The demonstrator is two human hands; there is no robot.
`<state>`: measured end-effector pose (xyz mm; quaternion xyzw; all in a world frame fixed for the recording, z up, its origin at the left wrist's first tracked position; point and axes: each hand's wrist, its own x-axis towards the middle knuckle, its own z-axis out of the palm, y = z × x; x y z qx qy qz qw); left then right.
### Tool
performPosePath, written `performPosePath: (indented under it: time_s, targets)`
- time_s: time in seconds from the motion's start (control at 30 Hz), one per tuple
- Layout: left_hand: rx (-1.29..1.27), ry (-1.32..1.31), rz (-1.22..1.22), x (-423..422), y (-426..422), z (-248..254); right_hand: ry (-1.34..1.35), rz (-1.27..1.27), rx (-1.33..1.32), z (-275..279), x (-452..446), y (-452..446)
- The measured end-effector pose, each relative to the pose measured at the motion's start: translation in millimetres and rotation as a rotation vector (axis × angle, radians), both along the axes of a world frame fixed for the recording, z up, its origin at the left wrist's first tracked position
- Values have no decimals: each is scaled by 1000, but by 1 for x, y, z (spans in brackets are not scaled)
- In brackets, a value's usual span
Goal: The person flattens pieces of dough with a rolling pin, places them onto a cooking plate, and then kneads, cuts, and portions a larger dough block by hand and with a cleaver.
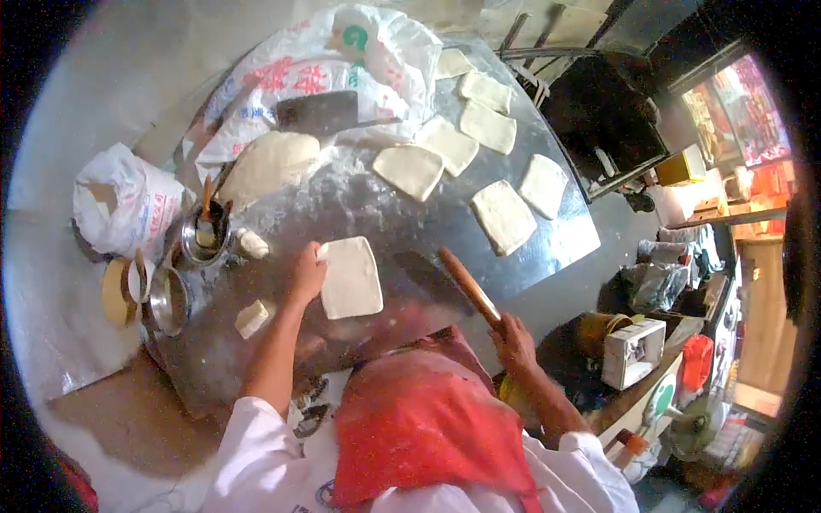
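My left hand (pixel 308 274) pinches the upper left corner of a flat, squarish dough sheet (pixel 352 279) over the metal table. A wooden rolling pin (pixel 469 285) is gripped at its near end by my right hand (pixel 515 340), its far end pointing up and left, apart from the sheet. Small dough pieces (pixel 252 319) lie left of my left hand. Farther back rests a large mound of dough (pixel 272 162) beside scattered flour. Several more rolled sheets (pixel 503 217) are spread over the right and far parts of the table, two of them overlapping.
A metal pot with a brush (pixel 205 232) and a metal bowl (pixel 169 301) stand at the left edge, near a white sack (pixel 128 201). A large printed plastic bag (pixel 342 64) lies at the back. On the right is a cluttered shelf with a white crate (pixel 633 352).
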<state>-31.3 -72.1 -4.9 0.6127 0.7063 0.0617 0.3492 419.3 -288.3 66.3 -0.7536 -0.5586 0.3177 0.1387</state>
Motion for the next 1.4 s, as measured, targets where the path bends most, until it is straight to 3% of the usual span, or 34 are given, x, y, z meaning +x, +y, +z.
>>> performPosePath:
  time_s: [0.07, 0.13, 0.2, 0.23, 0.3, 0.37, 0.43, 0.5, 0.57, 0.63, 0.67, 0.7, 0.77, 0.83, 0.87, 0.9, 0.93, 0.97, 1.03, 1.1, 1.17, 1.2, 1.27, 1.3, 1.37, 1.4]
  targets:
    - [107, 48, -83, 4, 2, 26, 11, -23, 77, -3, 20, -27]
    - [209, 92, -179, 18, 5, 54, -22, 20, -74, -11, 32, -50]
    - [40, -176, -50, 38, 5, 78, 29, -22, -57, -22, 29, -69]
    - [47, -168, -55, 45, 8, 87, 72, -53, -48, -24, 25, -74]
    - [10, -587, 58, 52, 16, 101, 89, -97, 27, -27, 13, -78]
    - [15, -629, 50, 49, 40, 112, 97, -115, 82, -28, 7, -76]
    - [32, -779, 388, 47, 64, 123, 67, -45, 111, -30, 7, -70]
    - [157, -978, 477, 41, 72, 137, 35, 39, 135, -26, 7, -59]
    - [226, -823, 414, -6, 69, 116, 23, 103, 175, -15, 1, -38]
    - [441, -536, 306, -70, 54, 57, 32, 125, 182, 7, -11, -14]
    - [509, -470, 372, -97, 33, 37, 36, 122, 191, 14, -17, -2]
    - [499, -456, 401, -116, 6, 33, 44, 149, 173, 13, -23, 9]
    - [518, -156, 412, -148, -55, 25, -1, 148, 320, 10, -36, 30]
    - [321, -74, 460, -162, -105, 25, -98, 275, 419, -3, -46, 55]
    - [353, 41, 292, -169, -126, 18, 154, 80, 151, -12, -54, 69]
    - [378, 149, 116, -175, -147, 8, 161, 107, 133, -14, -61, 81]
    - [332, 236, 10, -156, -154, 46, -121, 285, 293, -13, -66, 93]
    - [321, 240, 30, -153, -158, 50, -403, 458, 462, -15, -71, 105]
    - [219, 308, 55, -149, -162, 57, -308, 453, 392, -27, -78, 123]
    - [256, 322, 71, -141, -162, 54, -418, 436, 449, -34, -79, 128]
    - [272, -78, 334, -136, -159, 32, -458, 407, 386, -46, -76, 129]
    - [267, -89, 326, -118, -151, 39, -484, 425, 386, -50, -73, 128]
    - [635, -94, 292, -63, -121, 63, -529, 421, 387, -60, -70, 132]
    - [589, -76, 276, -47, -115, 54, -497, 441, 458, -63, -70, 131]
    - [228, 0, 132, -25, -117, 38, -514, 505, 504, -63, -64, 129]
    - [225, -252, 210, -35, -125, -14, -494, 473, 551, -73, -61, 129]
